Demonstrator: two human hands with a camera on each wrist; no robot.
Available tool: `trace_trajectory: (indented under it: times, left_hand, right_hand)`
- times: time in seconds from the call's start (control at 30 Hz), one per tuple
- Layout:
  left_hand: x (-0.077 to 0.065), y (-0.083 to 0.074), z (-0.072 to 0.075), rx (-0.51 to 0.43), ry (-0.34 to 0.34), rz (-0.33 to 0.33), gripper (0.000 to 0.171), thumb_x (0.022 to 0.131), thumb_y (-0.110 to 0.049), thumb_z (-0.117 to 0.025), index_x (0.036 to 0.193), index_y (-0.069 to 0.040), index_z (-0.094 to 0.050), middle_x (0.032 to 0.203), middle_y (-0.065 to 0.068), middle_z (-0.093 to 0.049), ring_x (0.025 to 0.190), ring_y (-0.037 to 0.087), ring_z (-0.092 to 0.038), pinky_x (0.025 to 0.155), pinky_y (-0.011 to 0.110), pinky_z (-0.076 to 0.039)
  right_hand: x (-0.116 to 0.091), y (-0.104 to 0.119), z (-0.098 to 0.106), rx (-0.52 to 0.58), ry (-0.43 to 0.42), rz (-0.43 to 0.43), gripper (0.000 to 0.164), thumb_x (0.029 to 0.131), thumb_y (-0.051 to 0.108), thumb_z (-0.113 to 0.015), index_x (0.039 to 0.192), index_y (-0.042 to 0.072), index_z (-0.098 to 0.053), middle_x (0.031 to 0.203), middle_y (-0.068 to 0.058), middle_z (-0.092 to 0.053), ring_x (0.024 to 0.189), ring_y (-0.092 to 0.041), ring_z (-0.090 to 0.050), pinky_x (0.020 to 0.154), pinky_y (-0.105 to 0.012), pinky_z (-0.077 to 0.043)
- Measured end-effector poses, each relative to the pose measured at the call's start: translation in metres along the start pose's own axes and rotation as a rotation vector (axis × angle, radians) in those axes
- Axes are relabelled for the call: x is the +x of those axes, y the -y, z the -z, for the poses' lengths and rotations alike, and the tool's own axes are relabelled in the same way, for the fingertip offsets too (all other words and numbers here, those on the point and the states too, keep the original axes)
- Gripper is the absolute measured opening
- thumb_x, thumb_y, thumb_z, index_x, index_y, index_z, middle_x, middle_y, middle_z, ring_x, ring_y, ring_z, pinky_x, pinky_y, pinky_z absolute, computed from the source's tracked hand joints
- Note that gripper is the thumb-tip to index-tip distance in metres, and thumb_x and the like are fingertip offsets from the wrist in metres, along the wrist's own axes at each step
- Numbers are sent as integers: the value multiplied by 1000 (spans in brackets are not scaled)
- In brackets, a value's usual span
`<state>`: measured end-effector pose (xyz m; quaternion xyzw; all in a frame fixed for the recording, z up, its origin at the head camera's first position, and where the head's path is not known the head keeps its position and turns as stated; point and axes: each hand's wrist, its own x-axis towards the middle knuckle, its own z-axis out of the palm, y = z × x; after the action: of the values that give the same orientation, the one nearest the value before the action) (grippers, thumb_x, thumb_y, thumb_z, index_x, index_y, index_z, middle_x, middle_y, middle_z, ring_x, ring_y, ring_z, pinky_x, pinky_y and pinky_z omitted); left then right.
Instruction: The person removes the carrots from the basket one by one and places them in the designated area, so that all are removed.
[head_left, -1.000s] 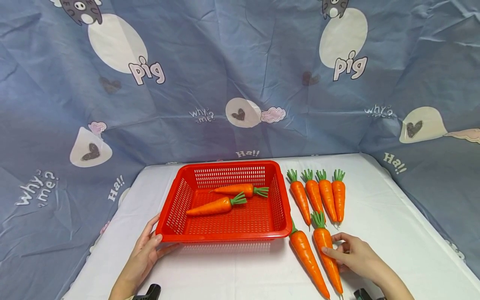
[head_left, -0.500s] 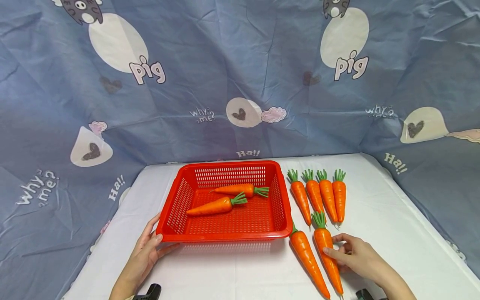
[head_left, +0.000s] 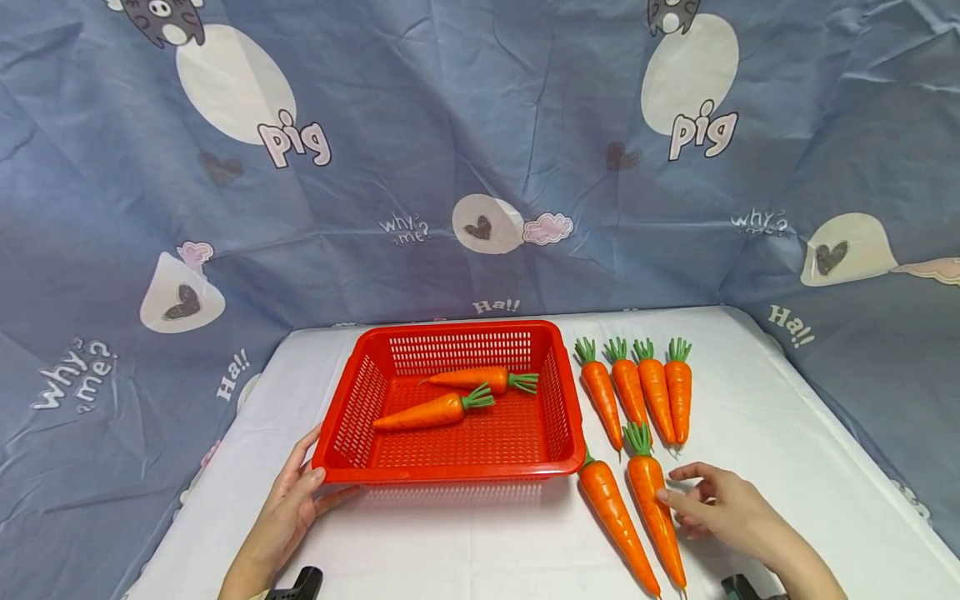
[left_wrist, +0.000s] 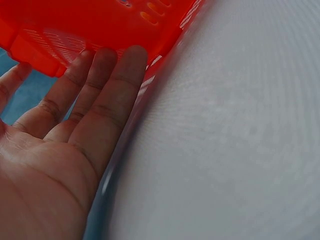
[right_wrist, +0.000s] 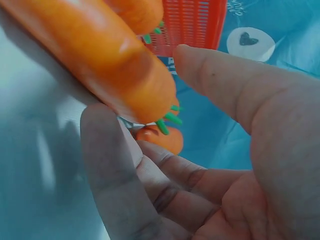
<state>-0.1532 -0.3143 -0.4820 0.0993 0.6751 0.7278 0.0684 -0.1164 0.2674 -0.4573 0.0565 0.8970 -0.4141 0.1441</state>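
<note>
In the head view my left hand (head_left: 285,508) is at the near left corner of a red plastic basket (head_left: 450,475), thumb against the rim. The left wrist view shows its nearly straight fingers (left_wrist: 107,110) touching the basket's outer wall. My right hand (head_left: 720,508) lies just right of a carrot (head_left: 654,500) with a green top, its thumb tip overlapping that carrot's side. In the right wrist view, thumb and fingers are spread apart around the carrot (right_wrist: 125,65) without closing on it. A longer-looking carrot (head_left: 617,521) lies close on the left.
Two carrots, a nearer one (head_left: 423,414) and a farther one (head_left: 468,380), lie inside the basket. Several more form a row behind my right hand, including the rightmost carrot (head_left: 678,396). The white tablecloth (head_left: 450,550) meets a blue printed cloth (head_left: 375,167) behind.
My right hand has shifted slightly right and its fingers have loosened from the carrot, which stays where it was. The left hand and basket have kept still.
</note>
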Motion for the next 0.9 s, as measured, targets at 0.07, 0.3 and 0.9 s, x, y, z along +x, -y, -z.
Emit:
trace_trajectory:
  times: [0.07, 0.3, 0.9]
  left_hand:
    - [0, 0, 0, -2, 4, -1, 64, 114, -15, -41, 172, -22, -16, 152, -16, -55, 133, 6, -66, 101, 34, -61]
    - [1, 0, -1, 6, -18, 15, 63, 113, -17, -42, 171, -23, -17, 151, -16, -54, 132, 5, -66, 101, 33, -61]
    - [0, 0, -1, 14, -18, -1, 64, 114, -16, -41, 172, -22, -15, 150, -16, -54, 131, 3, -65, 101, 32, -61]
  right_hand:
    - [-2, 1, 3, 0, -8, 25, 59, 100, 40, -74, 136, -6, -62, 81, -2, -68, 73, -16, -70, 65, -27, -60]
    - [-6, 5, 11, -22, -44, 68, 58, 101, 40, -74, 138, -1, -61, 81, -2, -68, 69, -12, -67, 64, -25, -54]
    - [2, 49, 15, -14, -43, 195, 58, 100, 37, -76, 139, -2, -61, 87, -5, -70, 72, -16, -72, 65, -27, -58]
